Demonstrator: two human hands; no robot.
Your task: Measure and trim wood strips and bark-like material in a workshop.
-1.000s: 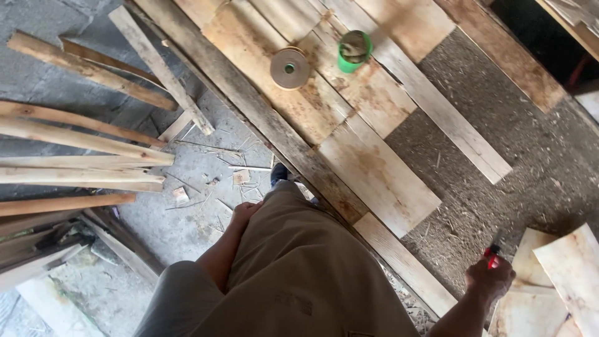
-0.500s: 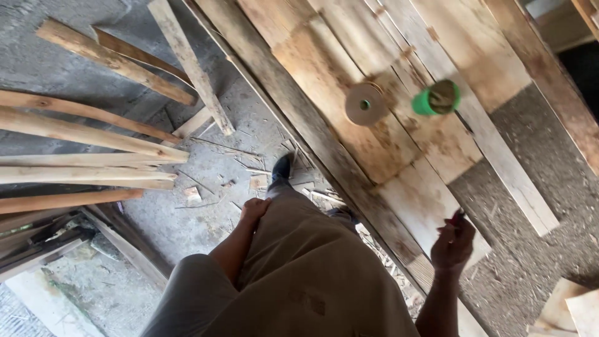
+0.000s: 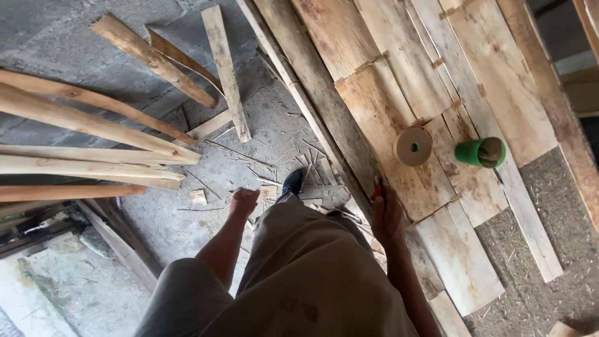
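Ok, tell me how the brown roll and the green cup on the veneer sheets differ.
The brown roll is a flat tan disc with a small dark centre hole; the green cup is a bright green tube, longer than the roll. The roll shows its round face, the cup lies on its side. Both rest on the veneer sheets, side by side.

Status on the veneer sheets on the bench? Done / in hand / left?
Done: several veneer sheets lie side by side with small paper strips across some seams. In hand: right hand, holding a small red thing, rests at the sheet edge; left hand hangs free. Left: tape roll and green spool sit unused; lower seams look bare.
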